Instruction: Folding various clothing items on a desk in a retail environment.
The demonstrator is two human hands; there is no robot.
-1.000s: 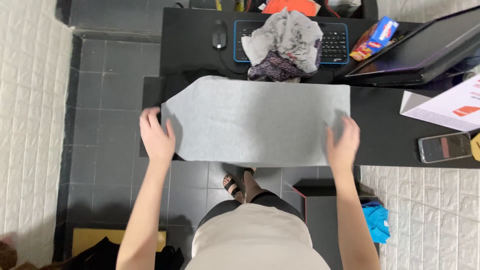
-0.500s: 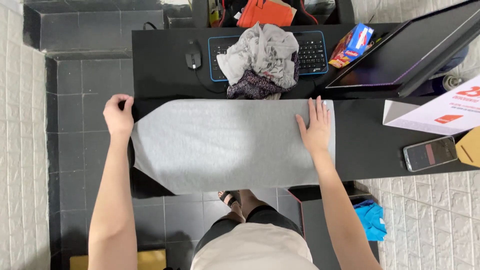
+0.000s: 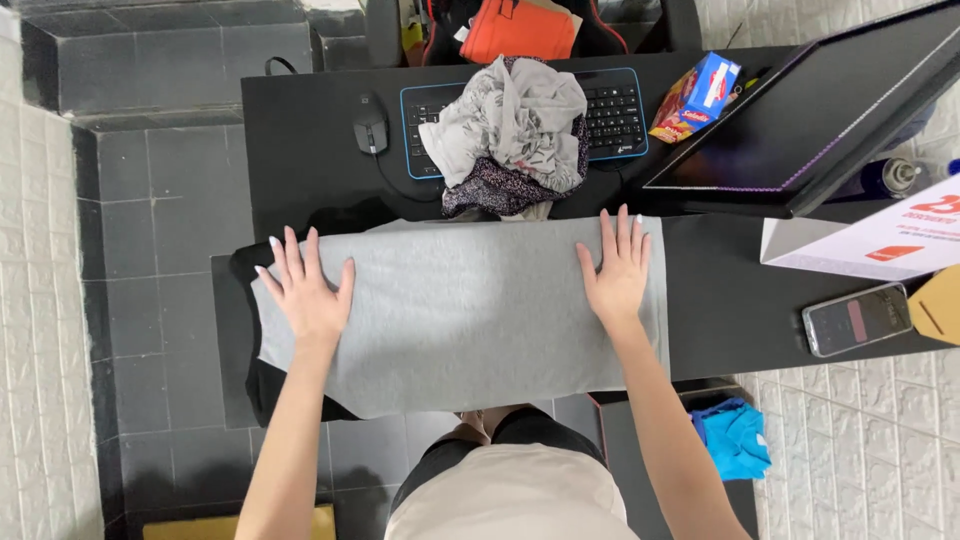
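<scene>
left hand flat, fingers apart, on left end of grey cloth | right hand flat, fingers spread, on right end | cloth lay spread on black table, near edge | clothes pile on keyboard behind

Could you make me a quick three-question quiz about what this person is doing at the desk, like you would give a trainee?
1. True or false: both hands lie flat, palms down, on the grey cloth.
2. What sits on top of the keyboard?
A. a phone
B. a heap of crumpled clothes
C. a book
3. Which hand is nearer the phone lying on the black desk?

Key
1. True: the left hand and the right hand are spread flat near the cloth's two ends.
2. B: the heap of crumpled clothes covers the keyboard's middle.
3. The right hand.
</scene>
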